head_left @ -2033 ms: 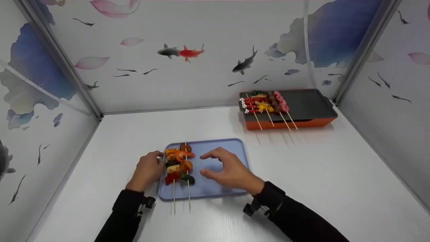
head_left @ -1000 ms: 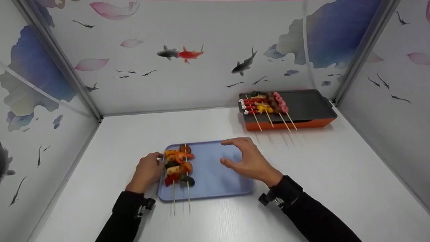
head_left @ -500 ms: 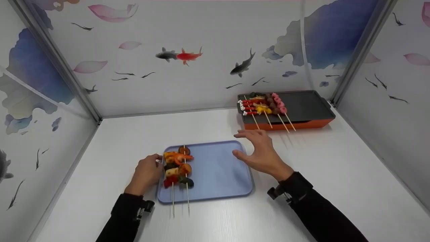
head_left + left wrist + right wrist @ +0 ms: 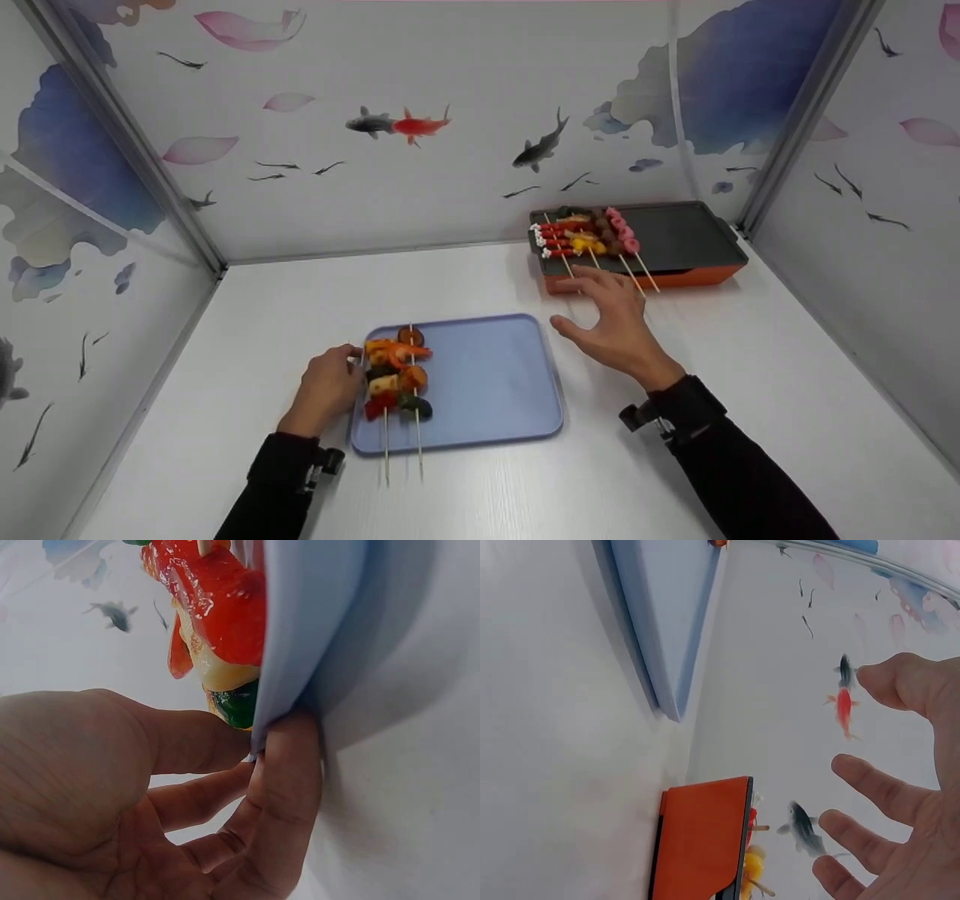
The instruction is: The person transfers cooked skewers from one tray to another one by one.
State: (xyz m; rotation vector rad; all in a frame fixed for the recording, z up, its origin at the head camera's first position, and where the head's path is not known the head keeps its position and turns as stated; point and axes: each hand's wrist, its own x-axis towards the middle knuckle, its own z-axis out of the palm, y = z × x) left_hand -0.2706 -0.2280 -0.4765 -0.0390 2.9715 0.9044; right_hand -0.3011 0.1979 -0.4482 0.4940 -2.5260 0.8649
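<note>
Pinching the left rim of one pale blue tray (image 4: 491,382) with the left hand (image 4: 326,390), pressing the thumb on the food side and curling fingers round underneath. Holding the right hand (image 4: 619,330) up in the air, spreading thumb and fingers well apart, gripping nothing, hovering off the tray's right side and in front of the grill (image 4: 675,232). Overlapping a little of the grill's front with those fingertips in the head view, but showing apart from it in the right wrist view.

Counting two skewers on the tray: a left skewer (image 4: 384,384) and a right skewer (image 4: 413,379). Lying side by side, nearly parallel, along the tray's left side, close to the left hand. Running lengthwise from the far rim toward the person, pointing both plain stick ends nearward and jutting past the near rim over the white table (image 4: 480,495). Carrying red at the near end of the left one; carrying dark green near and round brown far on the right one. Stretching the tray's own long axis crosswise, left to right.

Looking farther out, finding one grill, dark on top and orange below, standing at the back right, also running lengthwise left to right. Counting four sticks jutting over its near edge, pointing toward the person and slanting rightward, from loaded skewers (image 4: 611,232) gathered on its left half, carrying red, yellow, brown and pink pieces.
</note>
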